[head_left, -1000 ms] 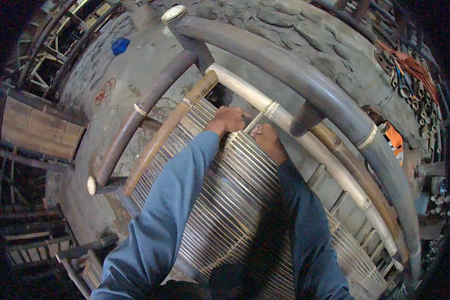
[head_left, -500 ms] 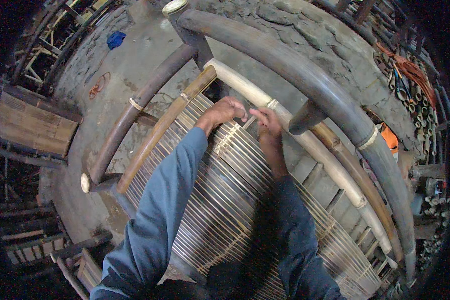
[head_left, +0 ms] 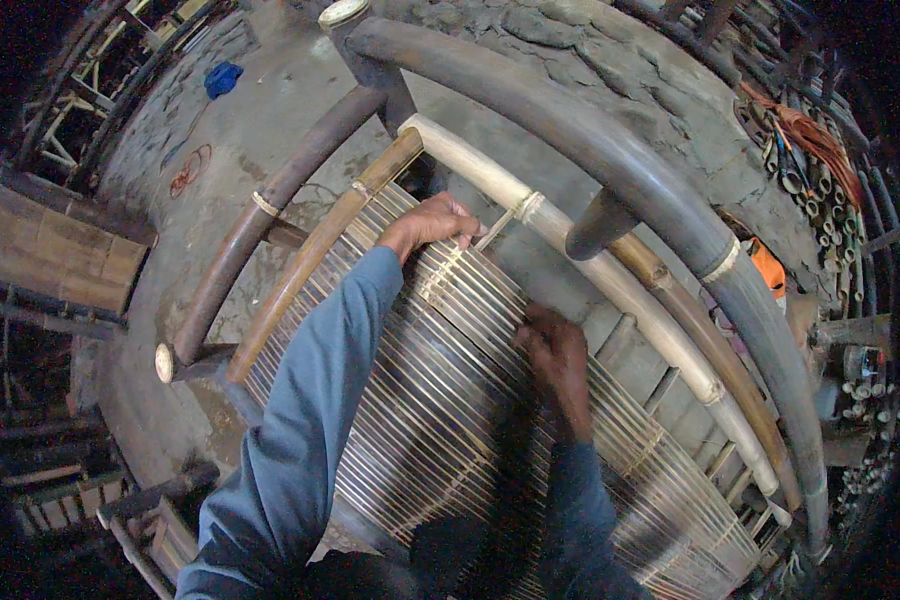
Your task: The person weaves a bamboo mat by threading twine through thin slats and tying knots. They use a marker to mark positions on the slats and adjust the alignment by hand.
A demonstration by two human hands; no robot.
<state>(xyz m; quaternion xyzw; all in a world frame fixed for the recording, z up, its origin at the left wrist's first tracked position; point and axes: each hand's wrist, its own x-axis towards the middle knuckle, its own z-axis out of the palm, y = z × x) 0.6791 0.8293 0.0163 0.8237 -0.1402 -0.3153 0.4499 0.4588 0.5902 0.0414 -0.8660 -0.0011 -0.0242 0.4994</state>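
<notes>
A slatted panel of thin bamboo strips lies below me, bound across by pale lashings. My left hand is closed at its far edge, the fingers pinching by the end of a pale strip that reaches toward the light bamboo pole. What lies inside the pinch is partly hidden. My right hand is lower and to the right, at the panel's right edge. Its fingers are curled; whether they hold anything is too dark to make out.
A frame of thick dark bamboo poles curves round the far and right sides. Left of the panel run a brown pole and a darker one. Cut bamboo tubes, an orange thing and a blue cloth lie farther off.
My right hand has come away from beside my left hand, down and to the right, to the panel's edge. My left hand stays near the far end, moved slightly on the strip.
</notes>
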